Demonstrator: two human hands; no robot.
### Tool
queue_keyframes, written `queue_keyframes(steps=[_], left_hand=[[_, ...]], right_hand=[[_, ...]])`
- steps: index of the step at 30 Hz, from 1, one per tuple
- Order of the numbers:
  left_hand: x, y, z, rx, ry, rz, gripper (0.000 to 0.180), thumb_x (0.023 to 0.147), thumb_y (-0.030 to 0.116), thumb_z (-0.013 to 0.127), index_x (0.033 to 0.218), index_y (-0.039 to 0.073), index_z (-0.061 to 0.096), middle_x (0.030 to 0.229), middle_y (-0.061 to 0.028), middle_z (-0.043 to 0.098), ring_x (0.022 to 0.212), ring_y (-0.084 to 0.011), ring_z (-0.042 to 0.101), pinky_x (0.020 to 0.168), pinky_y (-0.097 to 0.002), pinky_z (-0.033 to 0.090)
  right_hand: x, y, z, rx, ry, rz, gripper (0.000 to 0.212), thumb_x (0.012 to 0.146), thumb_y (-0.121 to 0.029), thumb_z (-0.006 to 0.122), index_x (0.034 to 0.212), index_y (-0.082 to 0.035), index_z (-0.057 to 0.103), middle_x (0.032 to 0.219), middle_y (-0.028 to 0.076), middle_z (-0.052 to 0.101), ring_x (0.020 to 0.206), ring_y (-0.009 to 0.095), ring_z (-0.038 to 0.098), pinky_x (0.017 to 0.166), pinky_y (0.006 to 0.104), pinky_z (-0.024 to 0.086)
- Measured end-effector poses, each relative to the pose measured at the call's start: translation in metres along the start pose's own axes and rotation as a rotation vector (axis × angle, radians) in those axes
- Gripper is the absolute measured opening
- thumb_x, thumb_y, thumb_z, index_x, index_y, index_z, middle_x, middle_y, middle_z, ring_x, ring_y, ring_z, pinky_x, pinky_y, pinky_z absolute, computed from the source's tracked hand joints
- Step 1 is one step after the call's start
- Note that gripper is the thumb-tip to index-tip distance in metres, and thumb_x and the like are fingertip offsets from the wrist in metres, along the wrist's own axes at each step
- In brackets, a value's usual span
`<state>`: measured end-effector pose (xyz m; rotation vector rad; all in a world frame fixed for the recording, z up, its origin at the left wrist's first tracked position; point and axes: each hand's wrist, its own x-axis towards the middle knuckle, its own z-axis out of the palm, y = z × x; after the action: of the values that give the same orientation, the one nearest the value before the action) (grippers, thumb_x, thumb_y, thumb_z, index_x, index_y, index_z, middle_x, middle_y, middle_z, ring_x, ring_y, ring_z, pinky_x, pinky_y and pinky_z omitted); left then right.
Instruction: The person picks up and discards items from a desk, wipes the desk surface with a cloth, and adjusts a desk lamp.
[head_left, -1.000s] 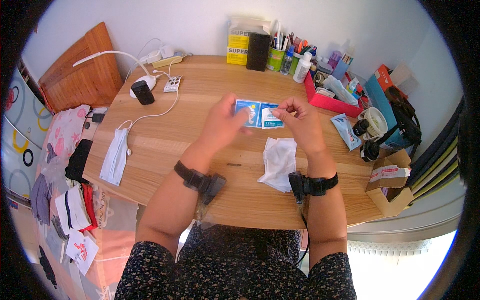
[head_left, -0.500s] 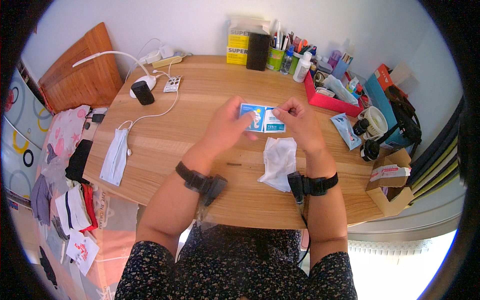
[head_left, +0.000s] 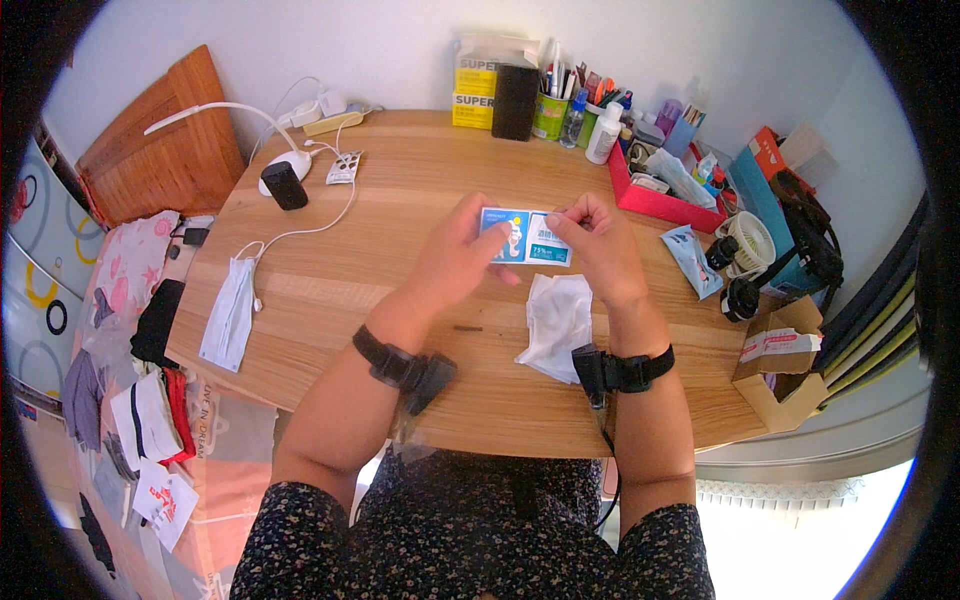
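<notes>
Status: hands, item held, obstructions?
Left hand: pinching blue sachet. Right hand: pinching white-and-teal sachet alongside. Rumpled white tissue or wipe on wooden desk, nearer the wearer; nothing visibly blocking.

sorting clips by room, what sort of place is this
Probably a bedroom with a work desk: what looks like a wooden headboard and loose clothes are on the left, and a lamp stands on the desk.
</notes>
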<state>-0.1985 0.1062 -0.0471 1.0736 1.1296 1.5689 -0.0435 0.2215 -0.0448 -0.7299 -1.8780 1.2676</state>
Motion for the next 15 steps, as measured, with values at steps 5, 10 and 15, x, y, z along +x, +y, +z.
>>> queue_keyframes(steps=[5,10,15], left_hand=[[-0.0031,0.0094,0.0057,0.14,0.024,-0.001,0.027,0.082,0.006,0.062,0.098,0.0,0.041,0.09,-0.0116,0.058,0.069,-0.0151,0.062,0.055,-0.0263,0.054],[-0.0027,0.0068,0.0052,0.175,0.038,0.016,0.033,0.076,0.002,0.066,0.097,-0.001,0.041,0.086,-0.0119,0.06,0.064,-0.0133,0.063,0.053,-0.0244,0.051],[-0.0033,0.0075,0.0051,0.181,0.046,0.022,0.033,0.075,0.001,0.066,0.096,-0.001,0.042,0.085,-0.0115,0.06,0.064,-0.0133,0.062,0.054,-0.0245,0.051]], right_hand=[[-0.0006,-0.0009,0.0022,0.023,0.007,-0.026,0.016,0.079,-0.016,0.068,0.078,-0.003,0.058,0.07,0.001,0.058,0.064,0.008,0.052,0.057,0.0237,0.043],[0.0004,0.0015,0.0019,0.035,-0.003,-0.028,0.016,0.079,-0.015,0.068,0.078,-0.004,0.057,0.071,0.002,0.058,0.064,0.008,0.052,0.057,0.0236,0.043],[0.0004,0.0015,0.0014,0.019,-0.008,-0.044,0.015,0.079,-0.015,0.067,0.078,-0.004,0.057,0.071,0.002,0.057,0.064,0.009,0.052,0.058,0.0241,0.044]])
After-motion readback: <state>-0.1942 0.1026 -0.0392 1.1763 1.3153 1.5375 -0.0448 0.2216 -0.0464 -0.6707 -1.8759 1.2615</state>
